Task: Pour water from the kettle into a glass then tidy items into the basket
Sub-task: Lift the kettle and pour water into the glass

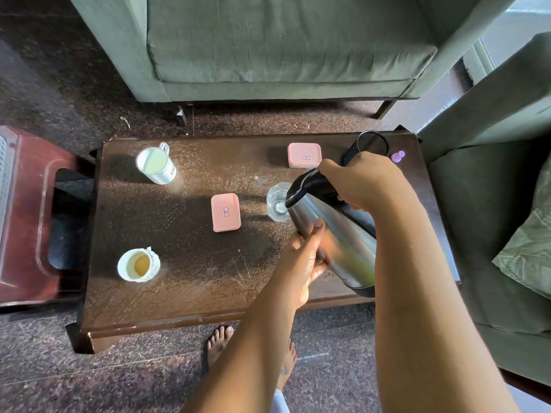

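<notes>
A steel kettle [343, 239] with a black lid and handle is tilted over a clear glass [275, 201] on the brown table [185, 263], its spout above the glass rim. My right hand [363, 180] grips the kettle's black handle. My left hand [307, 254] presses flat against the kettle's lower side. Behind my right hand stands a black mesh basket [372, 143] at the far right of the table. Two pink boxes lie on the table, one [225, 212] left of the glass and one [304, 155] near the basket.
A steel mug [156, 165] stands at the far left, a white cup [138, 265] with brownish liquid at the near left. A small purple object [398, 156] sits by the basket. Green sofas flank the table behind and right; a red stool [29, 216] stands left.
</notes>
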A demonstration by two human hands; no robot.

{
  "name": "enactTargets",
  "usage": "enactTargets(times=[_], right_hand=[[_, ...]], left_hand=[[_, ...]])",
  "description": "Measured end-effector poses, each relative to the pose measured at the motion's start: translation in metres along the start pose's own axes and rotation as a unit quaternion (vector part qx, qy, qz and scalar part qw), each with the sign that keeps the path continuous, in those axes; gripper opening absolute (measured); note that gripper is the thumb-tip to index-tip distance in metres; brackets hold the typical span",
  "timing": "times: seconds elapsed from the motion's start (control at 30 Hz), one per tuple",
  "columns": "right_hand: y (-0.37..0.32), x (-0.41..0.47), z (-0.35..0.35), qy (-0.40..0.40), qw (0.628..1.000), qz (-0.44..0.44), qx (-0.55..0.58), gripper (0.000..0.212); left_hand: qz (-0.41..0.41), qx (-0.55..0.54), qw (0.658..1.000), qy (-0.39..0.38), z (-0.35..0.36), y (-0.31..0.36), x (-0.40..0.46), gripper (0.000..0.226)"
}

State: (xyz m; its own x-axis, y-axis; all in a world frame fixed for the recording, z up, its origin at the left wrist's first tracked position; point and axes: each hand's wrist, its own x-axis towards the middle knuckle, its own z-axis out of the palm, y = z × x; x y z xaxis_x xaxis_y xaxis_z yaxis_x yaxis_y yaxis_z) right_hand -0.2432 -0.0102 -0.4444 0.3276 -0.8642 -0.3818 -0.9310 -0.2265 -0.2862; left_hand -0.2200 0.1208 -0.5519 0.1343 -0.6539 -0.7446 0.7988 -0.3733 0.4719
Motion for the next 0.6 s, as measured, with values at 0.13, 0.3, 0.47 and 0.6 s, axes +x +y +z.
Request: enactTargets(times=[0.13,0.3,0.47,0.6], right_hand=[[0.001,-0.0008,-0.0005,-0.001,1.0,-0.001,0.0,0.047],[0.0012,0.0001,-0.0012,-0.004,1.0,0.003,-0.004,0.048],[-0.001,0.0004,-0.0014,-0.007,1.0,0.003,-0.002,0.048],[-0.0021,0.0003,0.0001,-0.001,1.0,-0.005,-0.005,0.051]], left_hand=[[0.002,-0.003,1.0,-0.002,0.0006,0.0007,-0.0023,0.046],[0.004,0.004,1.0,0.007,0.0011,0.0005,-0.0032,0.045],[0.006,-0.001,1.0,0.008,0.0001,0.0009,-0.0022,0.042],[0.005,-0.015,1.0,0.003,-0.0003,0.0036,-0.0035,0.041]])
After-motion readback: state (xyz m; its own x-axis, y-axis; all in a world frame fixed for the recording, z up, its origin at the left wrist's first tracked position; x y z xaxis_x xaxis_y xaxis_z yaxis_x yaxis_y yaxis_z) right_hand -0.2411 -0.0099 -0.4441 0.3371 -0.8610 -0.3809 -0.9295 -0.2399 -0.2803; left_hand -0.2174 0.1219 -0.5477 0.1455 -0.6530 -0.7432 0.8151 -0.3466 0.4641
